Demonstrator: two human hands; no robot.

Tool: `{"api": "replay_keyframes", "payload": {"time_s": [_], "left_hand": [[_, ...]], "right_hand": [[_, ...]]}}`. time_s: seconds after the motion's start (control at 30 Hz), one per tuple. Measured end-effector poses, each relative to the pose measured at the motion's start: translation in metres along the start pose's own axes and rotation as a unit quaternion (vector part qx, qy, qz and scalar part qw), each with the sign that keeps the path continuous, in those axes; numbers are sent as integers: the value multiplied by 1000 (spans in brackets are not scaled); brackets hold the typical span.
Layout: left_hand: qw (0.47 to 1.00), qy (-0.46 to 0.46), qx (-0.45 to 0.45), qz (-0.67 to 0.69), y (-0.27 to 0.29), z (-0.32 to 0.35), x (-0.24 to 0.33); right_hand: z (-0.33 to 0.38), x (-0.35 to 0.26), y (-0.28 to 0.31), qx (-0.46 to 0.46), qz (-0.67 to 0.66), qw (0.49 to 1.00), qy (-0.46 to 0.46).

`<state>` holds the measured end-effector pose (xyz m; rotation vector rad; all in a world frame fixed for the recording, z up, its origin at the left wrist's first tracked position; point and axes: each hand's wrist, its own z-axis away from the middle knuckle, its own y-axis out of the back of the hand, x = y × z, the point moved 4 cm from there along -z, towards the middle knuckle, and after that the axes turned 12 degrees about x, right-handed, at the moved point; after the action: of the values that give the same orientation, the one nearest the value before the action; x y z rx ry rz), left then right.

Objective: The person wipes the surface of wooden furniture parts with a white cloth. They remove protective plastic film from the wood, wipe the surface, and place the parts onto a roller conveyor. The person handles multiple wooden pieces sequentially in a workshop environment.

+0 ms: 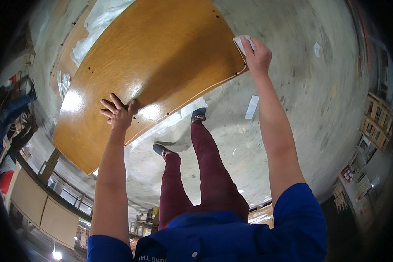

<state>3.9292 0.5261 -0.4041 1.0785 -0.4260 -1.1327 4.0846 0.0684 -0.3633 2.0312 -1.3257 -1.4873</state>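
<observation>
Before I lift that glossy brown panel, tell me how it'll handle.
The panel is probably stiff, showing no folds; likely slippery, given its bright reflections; and perhaps heavy, since it dwarfs the left hand on it.

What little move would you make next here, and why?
Perhaps slide the right hand, with its folded white wad, along the edge of the large glossy brown board: the wad is at that edge, and the left hand lies spread on the board.
</observation>
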Motion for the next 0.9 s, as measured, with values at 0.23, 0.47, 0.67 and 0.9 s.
{"api": "replay_keyframes", "payload": {"time_s": [0.23, 0.47, 0.67, 0.9], "left_hand": [[1000, -7, 0, 10, 8, 2, 6], [1000, -12, 11, -8, 10, 2, 5], [999, -20, 8, -48, 11, 1, 7], [997, -17, -3, -73, 14, 0, 5]], "right_hand": [[-37, -13, -44, -25, -11, 1000, 7], [-54, -22, -65, -33, -12, 998, 51], [-72, -29, -86, -59, -14, 998, 35], [-110, -58, -126, -18, -55, 996, 71]]}}
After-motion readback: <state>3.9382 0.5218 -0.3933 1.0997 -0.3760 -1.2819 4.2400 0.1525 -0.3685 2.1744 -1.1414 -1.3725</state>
